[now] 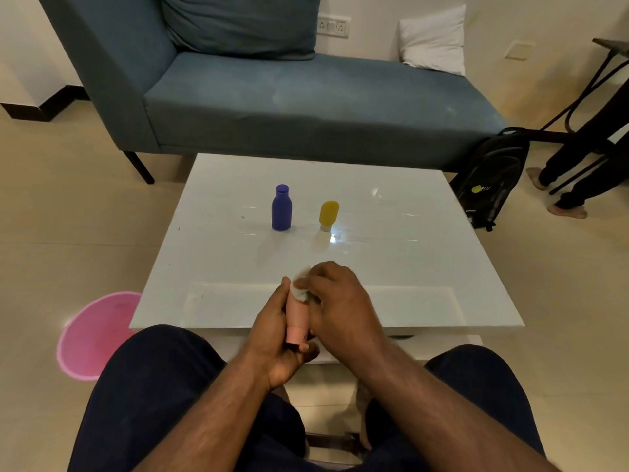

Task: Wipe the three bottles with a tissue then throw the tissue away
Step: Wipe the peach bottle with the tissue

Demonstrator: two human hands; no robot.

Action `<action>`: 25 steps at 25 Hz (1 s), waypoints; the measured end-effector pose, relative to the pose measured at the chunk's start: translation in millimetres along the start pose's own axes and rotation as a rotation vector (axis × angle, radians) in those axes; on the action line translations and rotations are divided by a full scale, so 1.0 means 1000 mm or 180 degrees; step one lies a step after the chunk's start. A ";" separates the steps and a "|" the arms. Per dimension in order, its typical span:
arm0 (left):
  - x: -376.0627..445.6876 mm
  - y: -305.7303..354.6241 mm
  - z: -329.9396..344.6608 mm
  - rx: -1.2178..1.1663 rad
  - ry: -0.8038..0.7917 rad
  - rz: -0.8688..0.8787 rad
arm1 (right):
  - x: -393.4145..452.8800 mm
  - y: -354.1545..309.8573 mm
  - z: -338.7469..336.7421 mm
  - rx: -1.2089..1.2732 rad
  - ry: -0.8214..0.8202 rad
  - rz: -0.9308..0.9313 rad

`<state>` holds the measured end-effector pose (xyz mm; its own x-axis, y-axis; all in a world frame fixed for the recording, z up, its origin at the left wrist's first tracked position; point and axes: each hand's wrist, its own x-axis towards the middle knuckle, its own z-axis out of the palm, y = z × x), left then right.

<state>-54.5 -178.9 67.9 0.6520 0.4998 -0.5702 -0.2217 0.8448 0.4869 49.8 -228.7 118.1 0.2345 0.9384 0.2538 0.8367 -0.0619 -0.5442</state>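
Left hand (pixel 277 338) is gripping slim pink plastic bottle (pixel 296 318); right hand (pixel 335 301) is pinching crumpled white tissue (pixel 300 290) on its far end. Risk: bottle slipping from grip.

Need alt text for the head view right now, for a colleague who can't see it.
A seated person's left hand holds a pink bottle over the near edge of a white table while the right hand rubs a tissue on its far end. A purple bottle and a yellow bottle stand farther back; a pink bin sits on the floor at left.
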 end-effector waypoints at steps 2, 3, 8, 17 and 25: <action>0.001 -0.001 0.000 0.0092 0.0008 0.0029 | 0.001 0.004 0.001 -0.0078 -0.0100 -0.0128; 0.001 -0.002 0.000 0.0130 0.0070 0.0030 | 0.007 0.008 -0.001 -0.0019 -0.0074 0.0069; 0.002 -0.004 -0.002 0.0304 0.0136 0.0138 | 0.011 0.003 0.001 -0.0347 -0.0193 -0.0180; 0.003 -0.004 -0.002 0.0330 0.0273 0.0153 | 0.012 0.009 -0.002 -0.0348 -0.0382 -0.0320; 0.007 0.001 -0.003 -0.0071 0.0387 0.0043 | -0.009 0.016 -0.001 0.0421 0.0081 0.0149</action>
<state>-52.2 -174.2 61.8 0.5564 0.5296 -0.6403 -0.2470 0.8412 0.4811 61.6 -238.3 107.9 0.2857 0.9265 0.2449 0.7522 -0.0585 -0.6563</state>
